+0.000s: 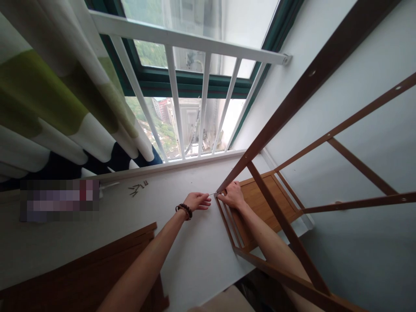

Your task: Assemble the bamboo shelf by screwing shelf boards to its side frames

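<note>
- L hand [198, 201]: fingertips pinched round a thin metal rod [212, 194], prob. a hex key (too small to be sure). Rod points at the frame corner just right of the hand, presumably so its tip can seat in a fastener there.
- R hand [232, 195]: closed round that same corner of the brown wooden frame [276, 113], just right of L hand; prob. bracing it so the joint doesn't shift under the rod.
- Frame: runs from under R hand up & out to its right, w/ holes along the rails, prob. for bolts.
- Slatted wooden shelf [271, 195]: inside the frame, right of & below R hand; lies close to the ledge, so the ledge may help carry it.
- Small loose fasteners [138, 187]: on the white ledge [190, 253], left of L hand, prob. kept there for easy reach.
- Dark wooden panel [97, 268]: below-left of L hand, partly behind the L forearm, apart from the frame; looks set aside to leave elbow room.
</note>
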Tool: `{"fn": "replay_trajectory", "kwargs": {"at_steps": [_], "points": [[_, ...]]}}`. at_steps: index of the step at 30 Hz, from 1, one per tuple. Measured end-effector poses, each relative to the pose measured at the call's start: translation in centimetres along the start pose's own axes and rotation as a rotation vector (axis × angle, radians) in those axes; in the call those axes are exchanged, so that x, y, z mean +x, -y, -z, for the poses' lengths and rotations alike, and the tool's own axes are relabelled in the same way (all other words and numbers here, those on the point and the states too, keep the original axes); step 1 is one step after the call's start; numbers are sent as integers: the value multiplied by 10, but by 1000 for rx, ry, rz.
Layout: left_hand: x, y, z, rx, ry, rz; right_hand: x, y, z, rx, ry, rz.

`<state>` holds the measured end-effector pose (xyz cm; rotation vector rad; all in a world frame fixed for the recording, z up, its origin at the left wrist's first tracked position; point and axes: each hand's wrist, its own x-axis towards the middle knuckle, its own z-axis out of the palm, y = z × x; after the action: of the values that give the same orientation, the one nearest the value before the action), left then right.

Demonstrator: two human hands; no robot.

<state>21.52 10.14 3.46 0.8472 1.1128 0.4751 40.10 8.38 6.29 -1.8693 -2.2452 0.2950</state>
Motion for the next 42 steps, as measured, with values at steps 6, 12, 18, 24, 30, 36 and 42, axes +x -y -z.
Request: {"fn": "replay_trajectory", "kwargs": {"at_steps": [6,12,18,24,30,36,42], "points": [[-9,-2,3,674,-207,-512,0,0,-1,-18,-1,-10],[-15,8,-7,235,-132,-338,0,0,-1,-26,7,-2],[-9,9,-9,-389,85,-87,0,0,-1,-20,12,-14],[-1,11,0,-360,168,-32,1,0,0,11,-2,-1],[-1,2,13,330,174,-201,1,-1,1,18,15,-7],[0,-8,7,781,-72,-452,0,0,0,1,38,-15],[-3,-2,-13,-25,-35,-111,1,1,2,21,21,-10]]}}
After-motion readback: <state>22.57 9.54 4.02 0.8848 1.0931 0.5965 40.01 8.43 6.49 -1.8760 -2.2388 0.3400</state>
